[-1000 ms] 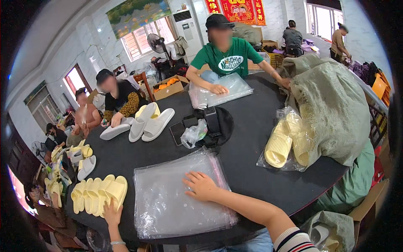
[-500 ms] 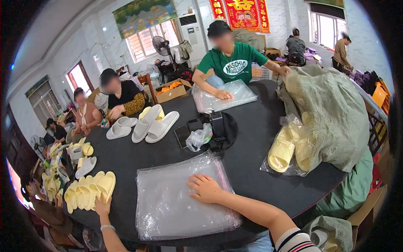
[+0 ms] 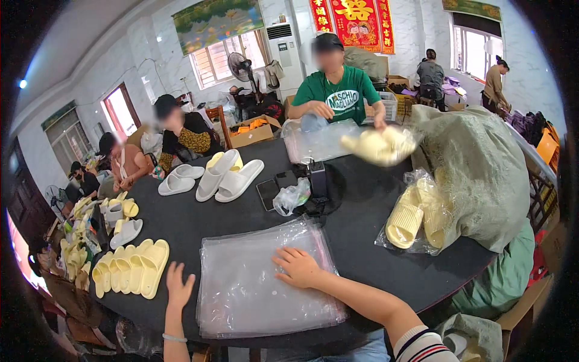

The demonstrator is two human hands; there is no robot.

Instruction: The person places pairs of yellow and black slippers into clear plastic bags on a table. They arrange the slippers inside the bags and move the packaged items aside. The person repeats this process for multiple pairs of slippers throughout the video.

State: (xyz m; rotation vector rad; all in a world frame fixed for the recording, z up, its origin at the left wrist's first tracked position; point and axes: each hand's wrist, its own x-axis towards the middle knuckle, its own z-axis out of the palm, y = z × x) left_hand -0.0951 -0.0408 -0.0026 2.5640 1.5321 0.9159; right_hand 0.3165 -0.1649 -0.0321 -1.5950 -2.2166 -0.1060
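Pale yellow moulded slippers (image 3: pixel 129 269), rowed on the black tabletop (image 3: pixel 368 259), lie just left of the empty, spread-fingered left hand (image 3: pixel 179 287), the nearer one, their long axes running away from the person; the right hand (image 3: pixel 298 268) rests flat on stacked clear plastic bags (image 3: pixel 241 295).

Flat clear bags (image 3: pixel 247 289) near yellow slippers (image 3: pixel 134 271)

A fan (image 3: pixel 240 67) is standing before a window (image 3: pixel 206 65), an air conditioner (image 3: pixel 286 55) nearby — red banners (image 3: pixel 356 33) are hanging on the wall (image 3: pixel 417 30), and a phone (image 3: pixel 266 196) is lying on the black table (image 3: pixel 368 202).
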